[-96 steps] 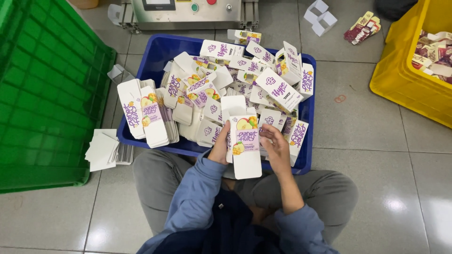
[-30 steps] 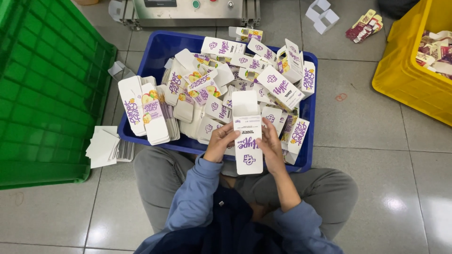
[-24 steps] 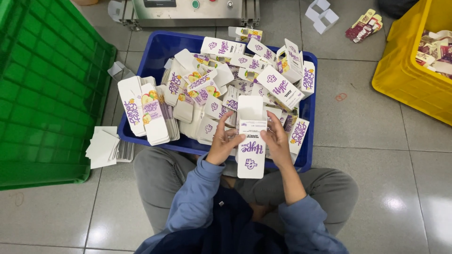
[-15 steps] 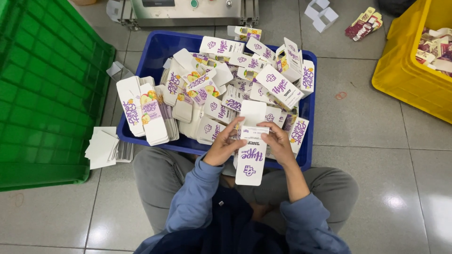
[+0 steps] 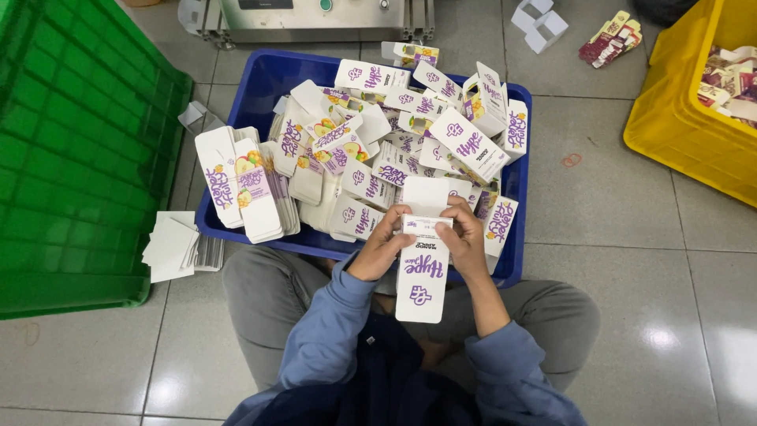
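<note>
Left hand point(image 5: 381, 246) and right hand point(image 5: 464, 241) both clamped on white carton point(image 5: 422, 268), top flap open, held over near edge of blue bin point(image 5: 252, 102). Grey tile floor point(image 5: 631, 315); green crate point(image 5: 71, 158) left, yellow bin point(image 5: 678, 126) far right.

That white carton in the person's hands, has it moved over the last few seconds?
Yes. The white carton has slid toward the person, now hanging further past the near rim of the blue crate.

The green crate point(image 5: 71, 158) and yellow crate point(image 5: 694, 118) run off the frame's edges — only parts show. The blue bin point(image 5: 516, 237) has its floor buried under cartons. The machine point(image 5: 315, 16) is cut at the top.
</note>
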